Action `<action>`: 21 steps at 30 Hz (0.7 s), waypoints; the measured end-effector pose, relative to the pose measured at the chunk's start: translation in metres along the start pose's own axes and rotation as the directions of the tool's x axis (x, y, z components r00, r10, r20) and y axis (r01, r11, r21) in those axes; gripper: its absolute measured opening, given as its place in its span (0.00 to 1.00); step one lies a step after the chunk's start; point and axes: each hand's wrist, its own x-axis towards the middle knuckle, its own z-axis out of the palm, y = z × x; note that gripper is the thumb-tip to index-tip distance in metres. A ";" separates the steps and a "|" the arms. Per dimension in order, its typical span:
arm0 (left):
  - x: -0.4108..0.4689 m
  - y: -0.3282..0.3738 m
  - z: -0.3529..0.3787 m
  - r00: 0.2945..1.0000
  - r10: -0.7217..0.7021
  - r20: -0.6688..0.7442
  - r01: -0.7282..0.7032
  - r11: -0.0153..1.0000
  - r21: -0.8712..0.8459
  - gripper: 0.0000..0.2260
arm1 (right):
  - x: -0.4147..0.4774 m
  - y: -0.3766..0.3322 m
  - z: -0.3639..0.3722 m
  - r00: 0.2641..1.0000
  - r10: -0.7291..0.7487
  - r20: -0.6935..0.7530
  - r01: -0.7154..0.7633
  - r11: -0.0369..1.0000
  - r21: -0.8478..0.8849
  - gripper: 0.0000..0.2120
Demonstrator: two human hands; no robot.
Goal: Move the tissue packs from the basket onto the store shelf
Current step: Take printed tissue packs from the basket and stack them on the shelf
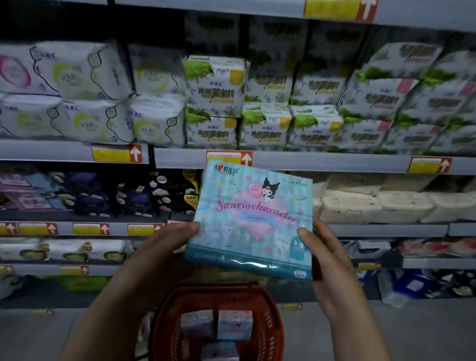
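A light blue tissue pack (pixel 251 221) printed with "Sanrio characters" is held up in front of the shelves by both hands. My left hand (pixel 167 242) grips its lower left edge, and my right hand (pixel 322 250) grips its right side. Below, a red plastic basket (pixel 274 328) stands on the floor with three smaller tissue packs (pixel 233 323) lying inside. The store shelf (pixel 352 167) runs across the view behind the held pack, its rows stocked with wrapped packs.
White and green packs (pixel 213 99) fill the shelf row at eye level. Dark packs (pixel 79 191) sit on the lower left row, cream packs (pixel 378 203) on the lower right. Yellow and red price tags line the shelf edges. Grey floor (pixel 419 352) lies to the right of the basket.
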 end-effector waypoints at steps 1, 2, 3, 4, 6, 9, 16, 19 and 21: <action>-0.001 0.003 0.002 1.000 0.014 0.006 -0.014 1.000 0.022 0.24 | -0.001 -0.005 0.001 1.000 -0.025 0.002 0.025 1.000 -0.014 0.37; -0.002 0.006 0.004 0.999 0.031 0.015 -0.032 0.999 0.038 0.25 | -0.001 -0.010 0.002 0.999 -0.050 0.005 0.050 0.998 -0.031 0.38; -0.003 0.009 0.005 0.998 0.053 0.024 -0.054 0.997 0.049 0.24 | -0.001 -0.016 0.002 0.998 -0.069 0.005 0.069 0.997 -0.045 0.40; -0.004 0.011 0.007 0.997 0.072 0.031 -0.074 0.995 0.070 0.22 | -0.001 -0.021 0.002 0.996 -0.084 0.004 0.084 0.995 -0.059 0.41; -0.007 0.016 0.009 0.993 0.106 0.049 -0.112 0.984 0.137 0.18 | -0.003 -0.032 0.002 0.994 -0.113 0.014 0.113 0.991 -0.077 0.43; -0.013 0.022 0.009 0.985 0.150 0.086 -0.164 0.968 0.191 0.19 | -0.009 -0.044 0.002 0.987 -0.150 0.056 0.154 0.984 -0.084 0.41; -0.021 0.029 0.009 0.981 0.178 0.079 -0.191 0.959 0.209 0.24 | -0.016 -0.050 0.004 0.980 -0.184 0.078 0.190 0.979 -0.078 0.36; -0.024 0.028 0.007 0.983 0.163 0.081 -0.176 0.967 0.187 0.18 | -0.020 -0.049 0.007 0.983 -0.173 0.065 0.178 0.981 -0.080 0.30; -0.026 0.027 0.007 0.984 0.159 0.079 -0.171 0.970 0.174 0.18 | -0.022 -0.048 0.008 0.982 -0.174 0.069 0.179 0.981 -0.079 0.31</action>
